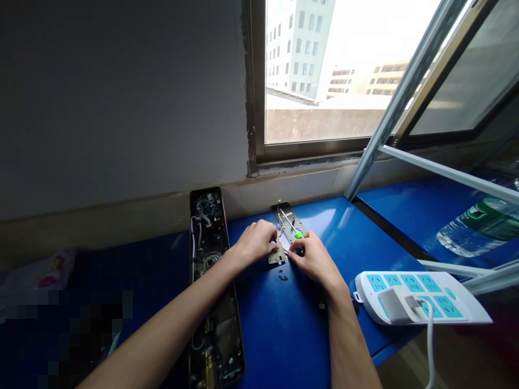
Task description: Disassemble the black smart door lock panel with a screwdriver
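Observation:
My left hand (255, 243) is closed on a small tan circuit board (276, 256), holding it just above the blue tabletop (275, 324). My right hand (314, 259) grips a screwdriver with a green and black handle (299, 235), its tip pointing left at the board. Just behind the hands lies a grey metal plate (287, 216) with wires on it. A long opened electronic lock body (211, 281) with exposed wiring lies to the left, under my left forearm. A few tiny dark screws (283, 277) lie on the table below the board.
A white power strip with light blue sockets (417, 297) and a plugged-in adapter sits at the right table edge. A water bottle (474, 229) lies beyond the open window frame (405, 86). The wall and sill run along the back. A crumpled wrapper (44, 270) lies far left.

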Action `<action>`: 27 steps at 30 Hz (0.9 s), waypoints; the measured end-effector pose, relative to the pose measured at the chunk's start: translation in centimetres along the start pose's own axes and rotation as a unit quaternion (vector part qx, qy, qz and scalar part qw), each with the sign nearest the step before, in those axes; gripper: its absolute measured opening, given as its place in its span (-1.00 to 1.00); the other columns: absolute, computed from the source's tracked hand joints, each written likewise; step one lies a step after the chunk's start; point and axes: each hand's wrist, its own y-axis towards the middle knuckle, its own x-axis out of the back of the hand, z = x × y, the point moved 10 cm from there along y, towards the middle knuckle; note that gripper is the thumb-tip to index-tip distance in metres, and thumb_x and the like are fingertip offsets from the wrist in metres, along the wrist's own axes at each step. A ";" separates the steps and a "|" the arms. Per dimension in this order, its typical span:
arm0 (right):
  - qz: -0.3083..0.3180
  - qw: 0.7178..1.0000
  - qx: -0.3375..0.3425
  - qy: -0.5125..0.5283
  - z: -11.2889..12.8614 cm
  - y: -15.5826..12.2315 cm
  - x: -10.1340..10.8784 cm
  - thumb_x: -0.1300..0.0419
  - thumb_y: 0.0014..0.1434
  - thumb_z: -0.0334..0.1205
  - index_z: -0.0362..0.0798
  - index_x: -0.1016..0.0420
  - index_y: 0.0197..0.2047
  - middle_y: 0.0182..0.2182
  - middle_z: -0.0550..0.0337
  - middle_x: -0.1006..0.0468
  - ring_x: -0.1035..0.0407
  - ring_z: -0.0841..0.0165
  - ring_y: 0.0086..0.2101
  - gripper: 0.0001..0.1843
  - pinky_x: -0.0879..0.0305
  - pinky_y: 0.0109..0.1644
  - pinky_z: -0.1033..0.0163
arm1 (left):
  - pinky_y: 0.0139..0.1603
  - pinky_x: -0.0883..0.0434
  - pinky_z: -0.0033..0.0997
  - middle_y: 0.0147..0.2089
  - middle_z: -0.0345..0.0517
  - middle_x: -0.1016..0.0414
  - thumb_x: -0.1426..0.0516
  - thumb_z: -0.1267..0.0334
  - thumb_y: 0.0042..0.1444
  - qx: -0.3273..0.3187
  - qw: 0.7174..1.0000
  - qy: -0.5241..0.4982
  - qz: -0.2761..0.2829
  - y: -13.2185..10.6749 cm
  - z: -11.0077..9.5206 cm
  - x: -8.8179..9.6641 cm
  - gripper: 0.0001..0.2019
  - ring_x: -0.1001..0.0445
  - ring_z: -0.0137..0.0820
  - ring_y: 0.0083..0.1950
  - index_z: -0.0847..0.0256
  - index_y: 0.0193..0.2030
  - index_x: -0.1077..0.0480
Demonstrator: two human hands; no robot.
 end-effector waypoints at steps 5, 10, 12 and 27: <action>-0.016 0.999 -0.033 -0.013 -0.8 0.4 0.8 -0.27 0.43 -0.07 -0.03 -0.51 0.19 0.16 0.02 -0.55 -0.53 0.20 0.03 -0.65 -0.54 0.11 -0.04 | -0.16 -0.47 -0.34 -0.19 0.01 -0.68 -0.33 0.20 0.24 0.008 1.000 -0.003 0.030 0.4 -0.1 -0.9 -0.87 -0.66 -0.17 -0.12 0.21 -0.19 -0.66; -0.007 0.999 -0.030 -0.018 -0.7 0.5 0.5 -0.28 0.43 -0.06 -0.04 -0.51 0.19 0.15 0.02 -0.56 -0.53 0.20 0.02 -0.64 -0.54 0.10 -0.04 | 0.06 -0.57 -0.15 0.05 0.02 -0.62 -0.29 0.14 0.33 0.021 0.996 0.000 0.085 0.7 0.2 -2.6 -0.74 -0.62 -0.19 0.03 0.23 0.06 -0.56; -0.006 0.999 -0.028 -0.021 -0.8 0.5 0.4 -0.27 0.43 -0.06 -0.04 -0.51 0.19 0.15 0.02 -0.56 -0.53 0.20 0.02 -0.64 -0.54 0.10 -0.04 | 0.11 -0.59 -0.04 0.21 0.04 -0.53 -0.24 0.11 0.39 0.026 0.995 0.001 0.098 0.8 0.4 -3.0 -0.65 -0.58 -0.19 0.12 0.20 0.22 -0.46; -0.130 0.980 0.110 0.099 4.4 -0.7 2.3 -0.23 0.41 -0.06 -0.01 -0.72 -0.11 -0.05 0.02 -0.54 -0.50 0.34 -0.30 -0.73 -0.50 -0.13 0.15 | 0.04 -0.58 -0.24 0.06 -0.02 -0.63 -0.27 0.20 0.35 -0.009 0.983 -0.016 -0.181 -11.8 1.6 7.0 -0.81 -0.62 -0.20 0.03 0.17 0.02 -0.62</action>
